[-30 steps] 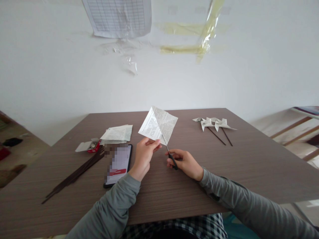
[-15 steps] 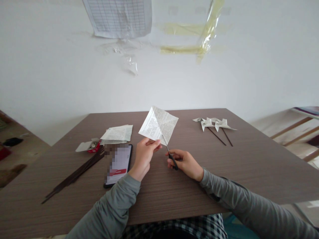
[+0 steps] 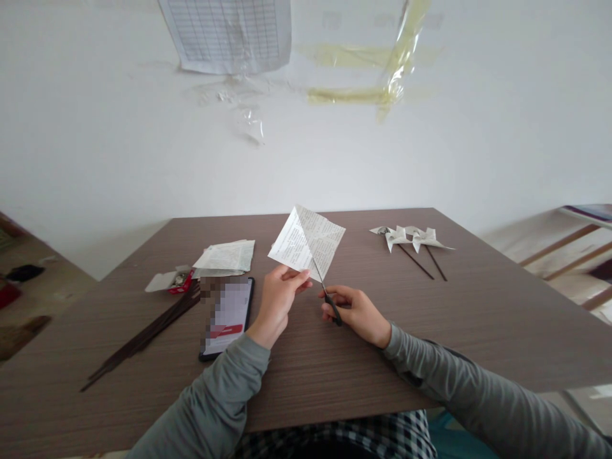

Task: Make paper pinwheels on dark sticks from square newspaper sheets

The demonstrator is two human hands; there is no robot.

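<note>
Between the thumb and fingers of my left hand (image 3: 280,299) is a square of printed paper (image 3: 306,239), pinched near its lower edge and raised above the table. A diagonal crease runs across it. My right hand (image 3: 356,312) grips a pair of scissors (image 3: 331,306) by the dark handles. The blades reach into the paper's lower corner along the crease; whether they are fully closed I cannot tell. Both hands are close together over the middle of the table.
On the brown table (image 3: 382,370) a stack of printed paper (image 3: 224,258), a small red box (image 3: 180,280), dark sticks (image 3: 143,328) and a phone (image 3: 229,319) lie at left. Two paper pinwheels (image 3: 411,237) on sticks rest at back right. A wall (image 3: 335,166) rises behind.
The paper has shifted very slightly right and down with the scissors in it. Both hands keep nearly the same place and the same hold.
</note>
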